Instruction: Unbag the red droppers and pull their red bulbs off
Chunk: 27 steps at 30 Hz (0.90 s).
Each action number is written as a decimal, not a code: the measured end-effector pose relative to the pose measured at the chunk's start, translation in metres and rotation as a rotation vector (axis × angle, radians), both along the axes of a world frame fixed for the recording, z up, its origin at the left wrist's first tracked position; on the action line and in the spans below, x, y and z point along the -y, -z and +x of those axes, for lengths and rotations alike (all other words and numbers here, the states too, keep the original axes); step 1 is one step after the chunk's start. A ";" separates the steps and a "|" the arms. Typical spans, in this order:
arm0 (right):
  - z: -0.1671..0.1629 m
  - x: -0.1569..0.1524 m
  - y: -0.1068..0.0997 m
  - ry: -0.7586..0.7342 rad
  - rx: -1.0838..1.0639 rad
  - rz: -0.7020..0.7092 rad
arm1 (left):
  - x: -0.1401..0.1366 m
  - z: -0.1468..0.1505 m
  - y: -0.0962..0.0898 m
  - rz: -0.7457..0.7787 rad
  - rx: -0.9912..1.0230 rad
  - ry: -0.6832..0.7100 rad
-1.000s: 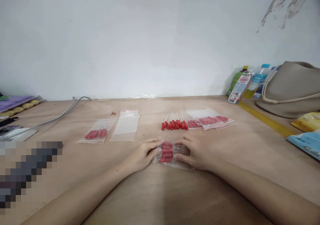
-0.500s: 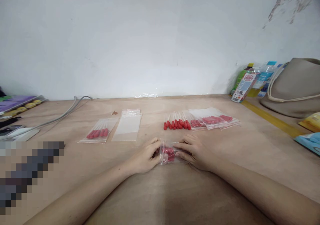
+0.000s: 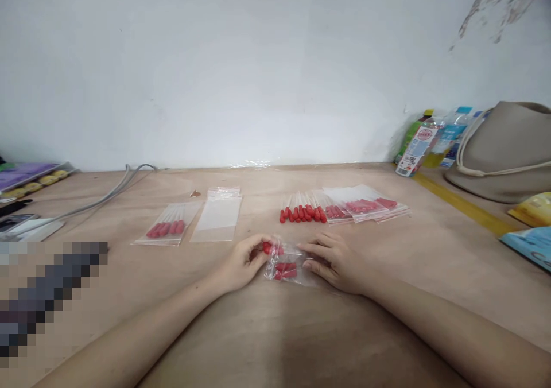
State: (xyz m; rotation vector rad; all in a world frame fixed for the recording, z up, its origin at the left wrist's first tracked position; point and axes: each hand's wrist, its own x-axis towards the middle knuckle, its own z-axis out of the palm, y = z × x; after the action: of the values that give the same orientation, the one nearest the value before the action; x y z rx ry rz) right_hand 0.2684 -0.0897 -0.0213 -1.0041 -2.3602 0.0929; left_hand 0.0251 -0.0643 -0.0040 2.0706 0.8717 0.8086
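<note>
Between my hands lies a clear zip bag (image 3: 300,257) with red-tipped sticks (image 3: 286,270) inside, its mouth facing left. My left hand (image 3: 243,266) pinches a red-tipped stick (image 3: 267,248) by its red end at that mouth; the rest of this stick runs into the bag. On the bag's right part, my right hand (image 3: 338,264) closes its thumb and fingers over the plastic. Just beyond sits a loose pile of red-tipped sticks (image 3: 302,213). To its right, several filled bags (image 3: 361,205) overlap.
Left of centre are a filled bag (image 3: 167,227) and a flat unfilled bag (image 3: 220,216). A grey cable (image 3: 103,197) crosses the far left. Bottles (image 3: 416,147), a grey-brown bag (image 3: 503,152) and a yellow strip (image 3: 469,207) line the right side.
My left hand has drawn slightly left, now with a stick's red end at the bag's mouth. The red tips inside have spread apart. My right hand stays at the bag's right part.
</note>
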 end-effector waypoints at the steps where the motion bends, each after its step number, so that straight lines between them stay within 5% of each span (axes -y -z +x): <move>1: 0.001 0.001 -0.001 0.002 0.001 -0.008 | -0.001 -0.002 -0.001 -0.073 0.046 0.017; 6: 0.002 0.002 -0.003 0.004 -0.018 0.013 | -0.002 -0.009 -0.008 -0.345 0.126 0.154; 22: 0.001 0.000 -0.001 0.008 -0.029 0.017 | -0.002 -0.012 -0.014 -0.202 0.077 0.297; 27: 0.000 0.001 -0.002 0.017 -0.029 0.015 | -0.002 -0.011 -0.010 -0.143 0.028 0.243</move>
State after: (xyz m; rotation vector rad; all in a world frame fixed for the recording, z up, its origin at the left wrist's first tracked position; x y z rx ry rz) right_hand 0.2681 -0.0902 -0.0191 -1.0096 -2.3222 0.0829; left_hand 0.0138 -0.0620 0.0056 1.9866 0.6282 0.6249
